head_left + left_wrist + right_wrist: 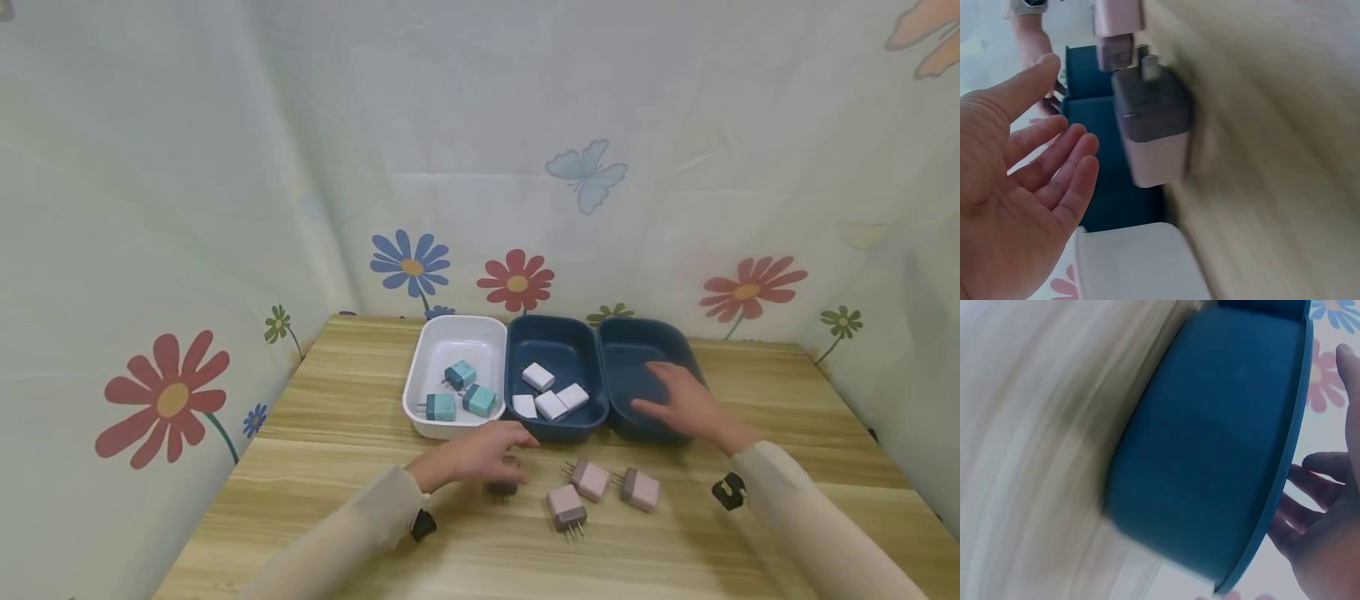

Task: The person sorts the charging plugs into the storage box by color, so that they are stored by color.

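Now the left hand (472, 457) is held relaxed and empty over a charger (1150, 134) on the table (337, 383); the right hand (686, 404), open, nothing gripped, is poised above a blue bin (626, 367). The charger could be knocked askew by a low sweep! Its prongs (1149, 70) are pointed nearward, its long axis seemingly laid front to back, though half hidden.

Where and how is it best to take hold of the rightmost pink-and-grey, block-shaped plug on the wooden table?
Probably by its pink body, pinched across opposite faces, with the right hand coming from above and the right. Its metal prongs point left, toward the neighbouring pink-and-grey plug; bare wood lies to the right.
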A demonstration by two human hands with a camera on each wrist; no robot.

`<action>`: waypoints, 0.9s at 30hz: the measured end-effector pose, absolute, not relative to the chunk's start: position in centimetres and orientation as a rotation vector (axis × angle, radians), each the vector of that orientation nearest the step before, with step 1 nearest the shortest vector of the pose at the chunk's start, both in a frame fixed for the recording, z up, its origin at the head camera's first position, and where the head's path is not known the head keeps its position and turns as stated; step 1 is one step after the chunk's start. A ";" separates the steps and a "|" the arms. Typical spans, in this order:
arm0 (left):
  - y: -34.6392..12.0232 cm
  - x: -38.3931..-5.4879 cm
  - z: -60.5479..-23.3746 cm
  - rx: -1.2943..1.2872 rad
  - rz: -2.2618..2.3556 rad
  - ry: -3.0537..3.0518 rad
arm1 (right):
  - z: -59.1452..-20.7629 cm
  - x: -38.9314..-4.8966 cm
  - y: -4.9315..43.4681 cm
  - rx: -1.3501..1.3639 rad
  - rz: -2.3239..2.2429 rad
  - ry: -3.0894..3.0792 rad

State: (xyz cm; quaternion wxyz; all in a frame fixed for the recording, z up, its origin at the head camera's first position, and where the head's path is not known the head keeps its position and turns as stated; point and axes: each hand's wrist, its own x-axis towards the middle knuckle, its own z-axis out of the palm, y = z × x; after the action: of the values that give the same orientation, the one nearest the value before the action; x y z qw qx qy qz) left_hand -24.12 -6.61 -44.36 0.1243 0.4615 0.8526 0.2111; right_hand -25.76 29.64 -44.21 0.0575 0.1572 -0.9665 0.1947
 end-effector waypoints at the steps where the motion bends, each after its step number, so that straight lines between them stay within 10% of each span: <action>1: -6.7 -24.1 -44.6 1.341 0.603 2.496 | -44.2 -25.6 30.0 0.469 0.596 -2.925; 27: -9.4 -24.2 -45.4 1.303 0.534 2.554 | -45.1 -23.4 36.0 0.314 0.739 -3.025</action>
State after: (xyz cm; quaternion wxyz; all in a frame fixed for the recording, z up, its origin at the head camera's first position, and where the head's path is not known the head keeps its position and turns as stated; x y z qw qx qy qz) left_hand -24.25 -9.36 -45.40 0.1124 0.4439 0.8701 0.1821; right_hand -23.37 35.98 -45.10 0.0059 0.1004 -0.9665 0.2362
